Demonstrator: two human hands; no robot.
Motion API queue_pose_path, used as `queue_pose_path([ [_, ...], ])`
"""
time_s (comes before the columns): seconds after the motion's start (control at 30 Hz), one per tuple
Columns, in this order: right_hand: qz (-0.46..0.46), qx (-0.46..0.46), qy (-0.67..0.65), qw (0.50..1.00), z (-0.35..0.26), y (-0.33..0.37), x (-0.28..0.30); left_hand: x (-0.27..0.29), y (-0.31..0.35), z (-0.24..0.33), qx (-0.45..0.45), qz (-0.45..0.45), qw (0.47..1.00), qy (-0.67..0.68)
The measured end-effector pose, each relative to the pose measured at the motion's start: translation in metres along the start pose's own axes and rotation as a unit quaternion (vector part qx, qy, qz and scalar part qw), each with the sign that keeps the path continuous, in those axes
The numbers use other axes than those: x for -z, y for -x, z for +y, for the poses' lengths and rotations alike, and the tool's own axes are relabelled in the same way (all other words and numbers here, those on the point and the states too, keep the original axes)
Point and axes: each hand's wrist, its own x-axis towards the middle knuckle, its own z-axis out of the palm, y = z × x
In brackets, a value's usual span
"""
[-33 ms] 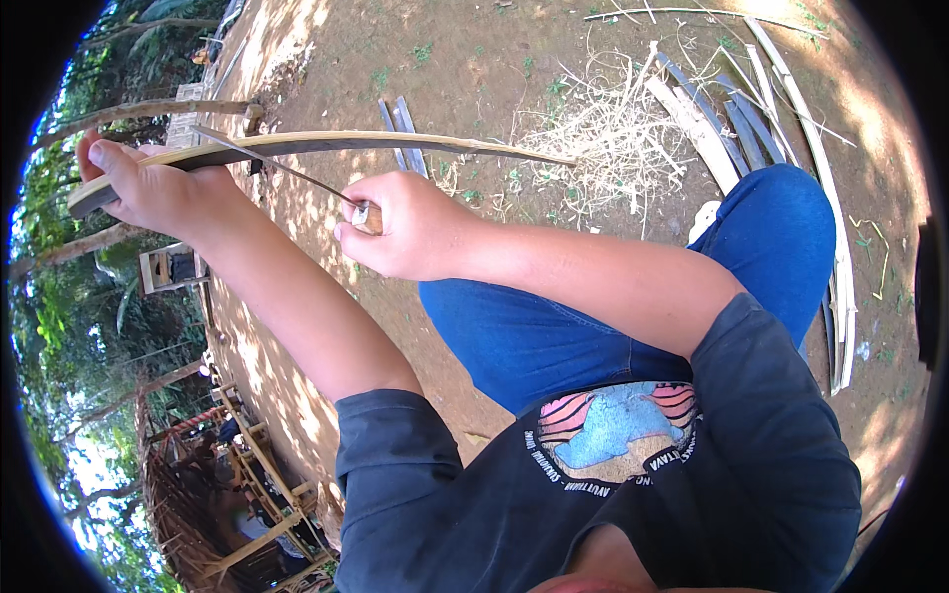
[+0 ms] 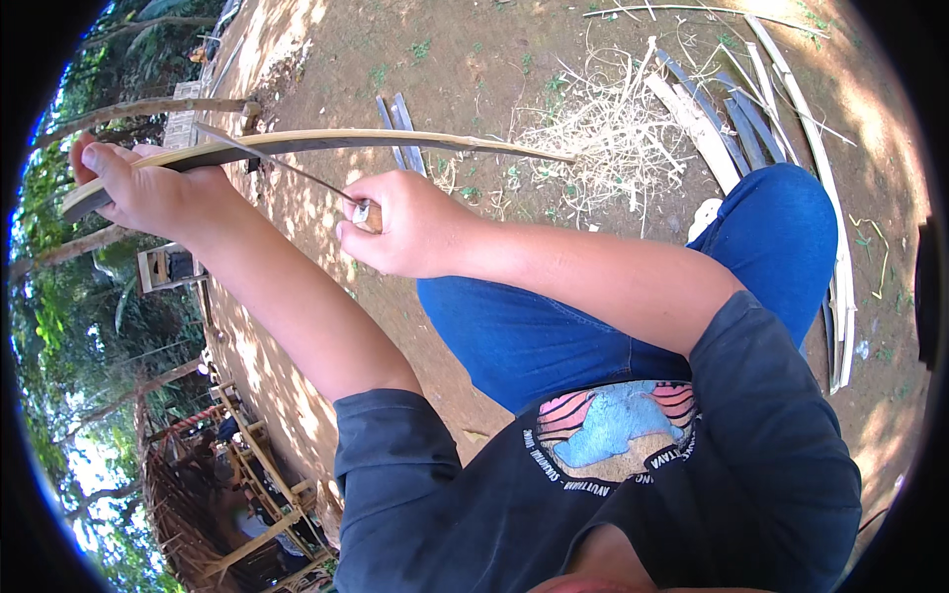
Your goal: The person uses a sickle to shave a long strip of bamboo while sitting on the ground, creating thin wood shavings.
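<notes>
My left hand is closed around the near end of a long bamboo strip, pale along its edge and dark on its side. The strip stretches rightward in a slight curve, its thin far end over the shavings. In my right hand is a knife, gripped by its short wooden handle. Its narrow blade slants up and left across the strip close to my left hand, with the tip showing past the strip's upper edge. Whether the edge bites into the bamboo is hard to see.
Curly pale shavings lie heaped on the dirt ground. Dark and pale split strips rest right of them, with longer pale strips beyond my bent knee. Two short dark strips lie behind the held one. A thatched shelter stands lower left.
My left hand and the bamboo strip have shifted very slightly to the left. The knife and my right hand look nearly the same.
</notes>
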Motion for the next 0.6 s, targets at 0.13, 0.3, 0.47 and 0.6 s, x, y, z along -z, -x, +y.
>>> queue_pose_path([
  [0.13, -0.008, -0.078, 0.012, 0.997, 0.049, 0.016, 0.008, 0.014, -0.008, 0.000, -0.029, 0.006, 0.998, -0.049],
  [0.3, -0.012, -0.299, 0.144, 0.943, 0.139, 0.071, 0.067, 0.019, -0.017, -0.014, -0.028, 0.018, 0.998, -0.056],
  [0.47, -0.009, -0.267, 0.218, 0.939, 0.167, 0.085, 0.096, 0.010, 0.000, -0.002, -0.001, -0.024, 0.998, -0.054],
  [0.6, 0.024, -0.235, 0.232, 0.944, 0.170, 0.081, 0.104, -0.001, -0.002, 0.001, -0.017, -0.040, 0.999, -0.019],
])
